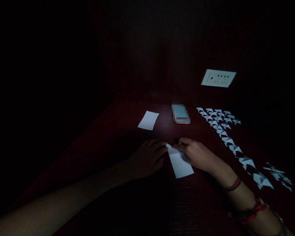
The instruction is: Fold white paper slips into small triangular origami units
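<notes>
A white sheet of paper (181, 166) lies on the dark table between my hands, with a crease or folded strip across its far end. My left hand (147, 159), a ring on one finger, has its fingertips closed on the sheet's far left corner. From the right, my right hand (195, 152) grips the far edge, its index finger pressed along the paper and the other fingers curled. Its fingers and their shadow hide part of the right edge. Bracelets circle my right wrist and forearm.
Another white paper (148, 120) lies farther back on the dark reddish table (108, 131). Beside it is a phone-like object (180, 113), blurred. Rows of folded paper pieces (228, 141) run down the right, near a pile of paper strips (277, 175). A wall socket (218, 78) is behind.
</notes>
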`<state>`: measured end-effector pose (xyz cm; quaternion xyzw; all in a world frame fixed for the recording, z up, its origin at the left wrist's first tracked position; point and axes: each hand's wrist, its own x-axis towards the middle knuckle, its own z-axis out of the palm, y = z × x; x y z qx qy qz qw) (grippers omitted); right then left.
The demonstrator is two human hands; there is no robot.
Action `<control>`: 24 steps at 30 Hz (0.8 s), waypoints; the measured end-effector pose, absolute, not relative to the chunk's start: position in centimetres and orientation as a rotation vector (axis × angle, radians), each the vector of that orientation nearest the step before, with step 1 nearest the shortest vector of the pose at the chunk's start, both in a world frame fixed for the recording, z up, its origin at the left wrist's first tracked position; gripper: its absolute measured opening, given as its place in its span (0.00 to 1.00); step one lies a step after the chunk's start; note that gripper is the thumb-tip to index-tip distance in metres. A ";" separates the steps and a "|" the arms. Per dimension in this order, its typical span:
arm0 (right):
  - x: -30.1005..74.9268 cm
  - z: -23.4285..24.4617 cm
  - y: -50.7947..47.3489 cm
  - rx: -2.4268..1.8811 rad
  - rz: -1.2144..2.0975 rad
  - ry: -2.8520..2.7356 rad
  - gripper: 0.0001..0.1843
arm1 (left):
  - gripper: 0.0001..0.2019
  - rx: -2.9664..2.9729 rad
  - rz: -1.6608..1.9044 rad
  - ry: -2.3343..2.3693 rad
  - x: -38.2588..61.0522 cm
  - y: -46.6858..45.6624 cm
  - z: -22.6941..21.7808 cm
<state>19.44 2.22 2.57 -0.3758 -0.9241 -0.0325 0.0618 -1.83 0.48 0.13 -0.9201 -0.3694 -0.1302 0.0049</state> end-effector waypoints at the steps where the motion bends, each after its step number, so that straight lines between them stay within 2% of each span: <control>1: 19.5 2.7 2.1 -1.138 -0.091 -2.794 0.25 | 0.18 -2.882 -0.411 -1.153 -1.8 0.5 0.1; 9: 19.6 2.9 0.9 -1.126 -0.053 -2.766 0.18 | 0.18 -2.886 -0.440 -1.141 -1.8 0.7 -0.4; 20: 19.6 2.8 1.2 -1.112 -0.089 -2.799 0.20 | 0.20 -2.951 -0.306 -1.055 -1.8 0.8 0.2; 24: 19.7 3.1 1.2 -1.115 -0.047 -2.833 0.18 | 0.20 -2.921 -0.324 -1.053 -1.6 0.7 0.1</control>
